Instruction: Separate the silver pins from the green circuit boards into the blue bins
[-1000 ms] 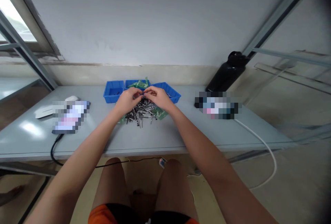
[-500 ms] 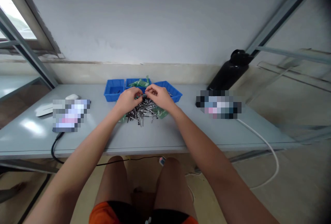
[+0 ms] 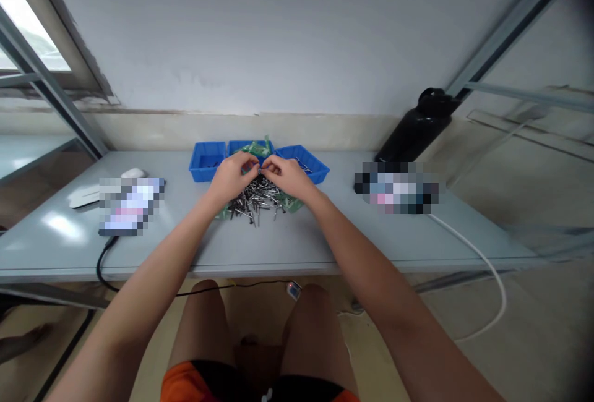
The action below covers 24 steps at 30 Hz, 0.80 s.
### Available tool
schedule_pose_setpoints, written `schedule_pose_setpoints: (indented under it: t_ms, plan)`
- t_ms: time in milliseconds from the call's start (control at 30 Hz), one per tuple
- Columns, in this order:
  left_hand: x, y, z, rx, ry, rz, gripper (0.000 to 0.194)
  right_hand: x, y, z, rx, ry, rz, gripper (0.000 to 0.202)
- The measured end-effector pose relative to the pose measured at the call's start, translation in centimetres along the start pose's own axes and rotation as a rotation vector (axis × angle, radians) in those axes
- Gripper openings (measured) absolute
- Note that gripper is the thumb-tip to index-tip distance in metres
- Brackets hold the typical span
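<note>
My left hand (image 3: 235, 174) and my right hand (image 3: 288, 177) meet over a pile of loose screws (image 3: 257, 201), fingertips almost touching. Each is closed in a pinch. A tiny bit shows between the fingertips, too small to make out. The pile mixes dark and silver pieces, with green plastic film (image 3: 291, 204) under its edge. Just behind my hands stand three blue bins. The left bin (image 3: 204, 174) holds a few dark pieces, the middle bin (image 3: 234, 145) has crumpled green film (image 3: 257, 148) in it, and the right bin (image 3: 319, 174) holds several silver pieces.
To the left lie a blurred-out phone (image 3: 132, 207) on a black cable and a white case (image 3: 133, 173). At right, a black bottle (image 3: 413, 133) leans by another blurred device (image 3: 399, 192) with a white cable. A wall closes off the back of the grey table (image 3: 264, 253).
My fingertips have drawn closer together above the pile, the left hand turning slightly inward. The whole view has shifted a little; bins and pile look the same.
</note>
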State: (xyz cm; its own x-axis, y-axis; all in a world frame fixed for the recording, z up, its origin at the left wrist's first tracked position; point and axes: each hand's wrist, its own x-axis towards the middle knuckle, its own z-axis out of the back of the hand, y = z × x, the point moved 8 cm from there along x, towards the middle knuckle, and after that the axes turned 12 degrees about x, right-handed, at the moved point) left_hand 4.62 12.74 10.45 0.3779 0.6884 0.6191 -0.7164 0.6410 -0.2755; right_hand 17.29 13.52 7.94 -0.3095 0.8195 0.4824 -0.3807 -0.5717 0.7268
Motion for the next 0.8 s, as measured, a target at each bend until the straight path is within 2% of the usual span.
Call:
schedule_pose_setpoints:
  t_ms: [533, 800]
  plan:
    - [0.03, 0.13, 0.24, 0.036, -0.013, 0.021, 0.015, 0.02, 0.3, 0.16, -0.025, -0.015, 0.016, 0.009]
    - [0.07, 0.47, 0.09, 0.066, 0.001, 0.045, 0.016, -0.01, 0.43, 0.77, -0.036, -0.065, 0.031, 0.009]
